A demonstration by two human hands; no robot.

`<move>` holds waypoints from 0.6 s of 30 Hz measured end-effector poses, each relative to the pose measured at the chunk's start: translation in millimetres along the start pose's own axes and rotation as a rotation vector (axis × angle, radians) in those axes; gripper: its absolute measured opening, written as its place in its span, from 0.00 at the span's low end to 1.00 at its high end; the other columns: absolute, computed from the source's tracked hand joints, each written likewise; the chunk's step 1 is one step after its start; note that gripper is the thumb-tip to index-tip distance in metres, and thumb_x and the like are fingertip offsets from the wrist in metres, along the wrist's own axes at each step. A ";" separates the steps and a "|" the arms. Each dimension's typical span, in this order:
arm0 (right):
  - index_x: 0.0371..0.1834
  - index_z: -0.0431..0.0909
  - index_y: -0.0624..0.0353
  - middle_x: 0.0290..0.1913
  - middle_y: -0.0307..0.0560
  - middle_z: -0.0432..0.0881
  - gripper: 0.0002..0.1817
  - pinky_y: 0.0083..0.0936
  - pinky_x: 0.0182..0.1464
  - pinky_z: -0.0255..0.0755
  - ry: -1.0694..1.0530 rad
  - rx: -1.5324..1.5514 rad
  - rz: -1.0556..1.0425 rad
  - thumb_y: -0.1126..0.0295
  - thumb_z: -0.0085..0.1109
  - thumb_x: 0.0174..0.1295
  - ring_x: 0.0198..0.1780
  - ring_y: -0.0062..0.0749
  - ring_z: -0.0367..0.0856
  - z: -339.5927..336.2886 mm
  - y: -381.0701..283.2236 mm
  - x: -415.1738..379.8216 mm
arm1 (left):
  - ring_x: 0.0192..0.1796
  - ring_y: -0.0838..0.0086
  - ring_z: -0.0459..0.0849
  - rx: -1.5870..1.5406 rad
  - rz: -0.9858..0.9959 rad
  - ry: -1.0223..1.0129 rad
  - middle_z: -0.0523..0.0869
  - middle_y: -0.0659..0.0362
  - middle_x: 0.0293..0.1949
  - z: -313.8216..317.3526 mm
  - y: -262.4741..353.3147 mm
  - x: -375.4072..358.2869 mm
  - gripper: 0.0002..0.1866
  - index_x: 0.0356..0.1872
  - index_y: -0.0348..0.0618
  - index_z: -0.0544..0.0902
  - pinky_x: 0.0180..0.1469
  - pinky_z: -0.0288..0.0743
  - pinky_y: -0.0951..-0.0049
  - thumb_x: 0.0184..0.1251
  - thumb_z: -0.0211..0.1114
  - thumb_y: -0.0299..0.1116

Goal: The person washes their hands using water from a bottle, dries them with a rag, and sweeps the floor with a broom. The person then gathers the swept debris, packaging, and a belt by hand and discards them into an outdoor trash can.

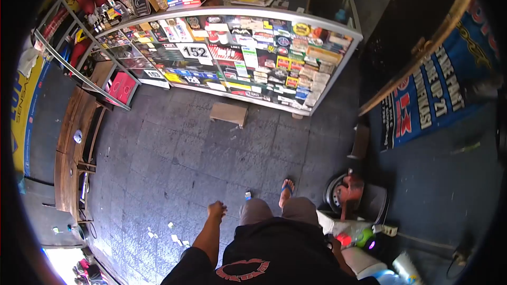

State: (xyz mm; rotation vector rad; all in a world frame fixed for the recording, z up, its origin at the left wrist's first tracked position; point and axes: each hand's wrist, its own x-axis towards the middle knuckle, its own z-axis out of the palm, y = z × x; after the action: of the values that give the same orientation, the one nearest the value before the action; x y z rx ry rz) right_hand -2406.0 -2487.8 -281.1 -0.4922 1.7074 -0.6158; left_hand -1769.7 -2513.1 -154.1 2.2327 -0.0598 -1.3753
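My left hand [217, 210] hangs out in front of my left side, above the dark tiled floor [174, 179]. Its fingers are curled in, and nothing shows in them. Close against my right side is my right hand [332, 244], dark and partly hidden by my shirt, so its fingers cannot be made out. Beside it are a red item [343, 239], a green round item [364, 237] and a white box [331, 224]. My sandalled foot [286, 192] is stepping forward on the floor.
A glass display case [227, 13] covered in stickers stands ahead, with a cardboard box [228, 114] before it. A wooden bench [71, 148] lines the left wall. To the right are a wheel rim [334, 192] and a blue banner [433, 89]. Paper scraps [177, 239] lie on the floor.
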 end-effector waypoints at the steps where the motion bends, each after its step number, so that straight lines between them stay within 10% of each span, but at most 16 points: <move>1: 0.50 0.77 0.59 0.36 0.58 0.83 0.20 0.37 0.43 0.74 0.068 -0.453 -0.186 0.55 0.51 0.64 0.40 0.46 0.83 14.8 -68.3 29.0 | 0.25 0.69 0.82 -0.408 -0.198 0.051 0.84 0.53 0.29 1.1 0.3 -4.2 0.13 0.39 0.38 0.79 0.27 0.75 0.67 0.63 0.55 0.38; 3: 0.50 0.77 0.61 0.40 0.61 0.83 0.24 0.39 0.46 0.72 0.201 -0.902 -0.428 0.52 0.52 0.62 0.47 0.49 0.82 49.3 -203.0 79.7 | 0.24 0.69 0.81 -0.390 -0.196 0.051 0.84 0.54 0.30 3.1 12.4 0.1 0.14 0.41 0.38 0.78 0.27 0.74 0.68 0.64 0.54 0.38; 4: 0.50 0.78 0.61 0.43 0.59 0.83 0.20 0.40 0.48 0.72 0.145 -0.131 -0.384 0.57 0.51 0.64 0.45 0.50 0.82 96.3 -288.7 84.6 | 0.24 0.69 0.81 -0.414 -0.188 0.064 0.84 0.54 0.30 4.2 28.8 3.2 0.14 0.41 0.38 0.78 0.27 0.74 0.68 0.64 0.54 0.38; 6: 0.52 0.77 0.63 0.51 0.60 0.80 0.15 0.41 0.56 0.71 0.494 -1.246 -1.168 0.72 0.45 0.66 0.50 0.53 0.79 97.0 -373.7 164.4 | 0.20 0.71 0.81 -0.468 -0.213 0.111 0.83 0.55 0.24 5.2 56.4 10.9 0.12 0.36 0.39 0.80 0.19 0.70 0.72 0.62 0.57 0.38; 7: 0.54 0.76 0.64 0.52 0.62 0.78 0.16 0.40 0.58 0.70 0.491 -1.149 -0.962 0.73 0.44 0.65 0.53 0.55 0.77 138.3 -466.6 123.0 | 0.20 0.71 0.81 -0.468 -0.240 0.122 0.83 0.55 0.25 4.1 69.8 22.4 0.13 0.36 0.38 0.80 0.20 0.71 0.72 0.63 0.56 0.38; 9: 0.55 0.75 0.68 0.50 0.51 0.81 0.18 0.32 0.51 0.72 0.332 0.025 -0.762 0.66 0.48 0.69 0.47 0.38 0.80 207.8 -577.1 100.2 | 0.21 0.71 0.81 -0.516 -0.189 0.102 0.83 0.55 0.25 3.4 88.2 67.7 0.13 0.36 0.39 0.80 0.20 0.71 0.72 0.63 0.56 0.39; 18: 0.49 0.78 0.69 0.43 0.47 0.82 0.20 0.28 0.48 0.71 0.349 -0.179 -0.890 0.62 0.48 0.66 0.44 0.31 0.78 304.6 -685.9 103.5 | 0.22 0.73 0.80 -0.571 -0.014 0.090 0.84 0.56 0.28 -59.5 244.9 152.7 0.16 0.38 0.40 0.81 0.24 0.71 0.74 0.68 0.53 0.42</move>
State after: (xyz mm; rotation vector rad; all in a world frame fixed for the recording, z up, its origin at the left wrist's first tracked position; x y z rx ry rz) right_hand -2132.0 -3123.1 27.7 -1.3675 1.8340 -1.2369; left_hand -1590.6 -2747.0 -149.9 1.8075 0.3391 -1.1182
